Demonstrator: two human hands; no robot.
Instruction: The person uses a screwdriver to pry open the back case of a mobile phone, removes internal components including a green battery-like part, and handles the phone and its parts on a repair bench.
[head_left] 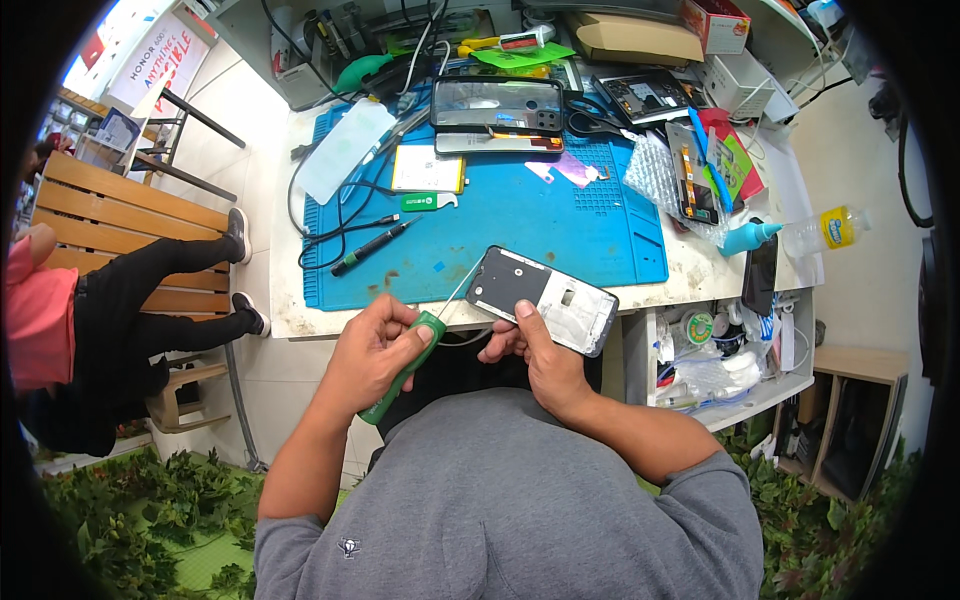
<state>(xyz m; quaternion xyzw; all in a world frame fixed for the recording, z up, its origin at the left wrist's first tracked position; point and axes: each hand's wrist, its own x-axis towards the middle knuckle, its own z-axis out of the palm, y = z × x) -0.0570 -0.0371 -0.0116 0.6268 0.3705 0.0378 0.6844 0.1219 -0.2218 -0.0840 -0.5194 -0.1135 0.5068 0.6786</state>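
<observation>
My left hand [368, 352] is closed around the thick green handle of a thin-shafted hand tool [432, 336]. Its metal shaft points up and right, with the tip at the left corner of a phone frame [590, 312]. That frame is black and silver, without a screen, and tilted over the mat's front edge. My right hand [556, 372] grips it from below, thumb on the face and fingers partly hidden underneath. On the mat nearby lie a black pen-shaped screwdriver [370, 248], a phone battery [428, 168] and a small green pry card [428, 202].
A blue repair mat [470, 230] covers much of the table. Phone housings [497, 104], scissors [592, 118] and bubble wrap [655, 180] lie toward the back. A teal bottle [748, 237] stands right, above an open drawer [720, 400]. Another person [150, 300] sits on a bench at left.
</observation>
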